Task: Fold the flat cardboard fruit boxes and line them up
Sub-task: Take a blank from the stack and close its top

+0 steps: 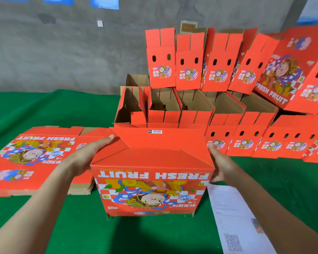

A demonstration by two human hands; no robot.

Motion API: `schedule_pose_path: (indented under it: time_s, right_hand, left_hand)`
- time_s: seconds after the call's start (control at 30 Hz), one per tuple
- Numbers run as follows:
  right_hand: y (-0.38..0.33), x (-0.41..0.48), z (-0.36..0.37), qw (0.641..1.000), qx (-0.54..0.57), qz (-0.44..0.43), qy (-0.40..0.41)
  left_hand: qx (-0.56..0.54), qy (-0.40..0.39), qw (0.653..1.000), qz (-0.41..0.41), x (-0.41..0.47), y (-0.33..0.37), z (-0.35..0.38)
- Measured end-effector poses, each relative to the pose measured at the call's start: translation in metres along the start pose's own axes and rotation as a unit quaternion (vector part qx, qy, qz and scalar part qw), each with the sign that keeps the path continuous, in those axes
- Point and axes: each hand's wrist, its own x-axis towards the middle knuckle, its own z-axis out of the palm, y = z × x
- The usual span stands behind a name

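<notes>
A red "FRESH FRUIT" cardboard box (152,189) stands upside down on the green table in front of me, its bottom flaps folded over on top. My left hand (92,153) lies with straight fingers on the box's left flap. My right hand (218,164) presses flat against the box's right side near the top corner. A stack of flat red boxes (35,158) lies on the table to the left.
Folded open boxes (195,109) stand in rows behind, with more stacked on top (189,61) against the grey wall. A white printed sheet (235,219) lies at the right of the box. The green cloth table (81,226) extends toward me.
</notes>
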Motion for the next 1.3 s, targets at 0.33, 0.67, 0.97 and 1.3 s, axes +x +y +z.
schedule_pose_path:
  time_s: [0.33,0.67,0.97,1.3]
  right_hand:
    - [-0.008,-0.036,-0.022,0.989,-0.101,-0.092,-0.06]
    - [-0.046,-0.068,-0.047,0.98,-0.036,-0.19,-0.057]
    - [-0.044,-0.071,-0.055,0.903,0.075,-0.377,-0.194]
    - [-0.05,-0.063,-0.053,0.906,-0.033,-0.405,-0.12]
  left_hand:
    - [0.043,0.021,0.993,0.111,-0.033,0.024,0.003]
    - [0.014,-0.037,0.938,0.345,-0.074,0.051,-0.016]
    - [0.031,0.048,0.895,0.443,-0.06,0.049,-0.01]
    - [-0.037,-0.034,0.925,0.377,-0.024,0.033,0.004]
